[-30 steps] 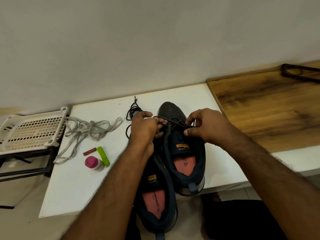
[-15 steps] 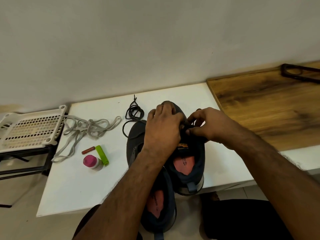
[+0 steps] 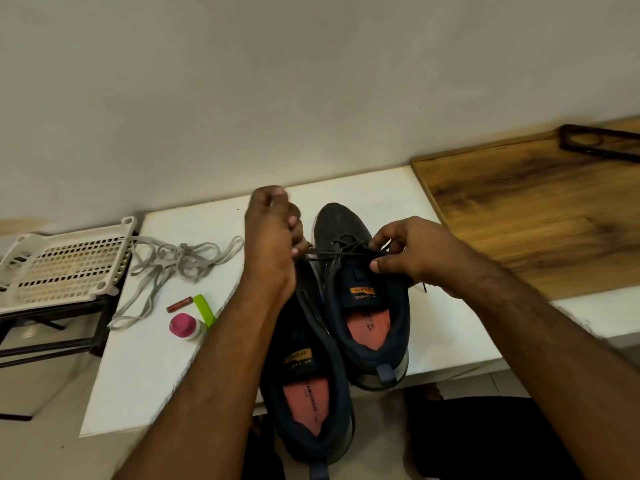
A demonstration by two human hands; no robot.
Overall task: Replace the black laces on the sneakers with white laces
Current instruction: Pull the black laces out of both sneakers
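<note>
The thin black round lace (image 3: 341, 252) runs almost level across the throat of the right-hand dark navy mesh sneaker (image 3: 360, 289), its long axis left to right, stretched between the two hands. The left hand (image 3: 273, 244) is raised just left of that sneaker's toe, its grip closed with the fingers curled round the lace end that enters the fist from the right. The right hand (image 3: 412, 252) sits over the sneaker's right edge, its grip pinched with thumb and forefinger on the lace at the eyelets. So the lace lies between the grips, and the left hand is the one placed to draw it out, leftward and away from the shoe; that is my reading of the step, unlacing this shoe.

The second dark navy sneaker (image 3: 308, 386) lies touching the first on its left, nearer the person, its heel hanging past the edge of the white tabletop (image 3: 145, 375). The pale flat white laces (image 3: 173, 261) lie in a loose tangle well left of the left hand, untouched.
</note>
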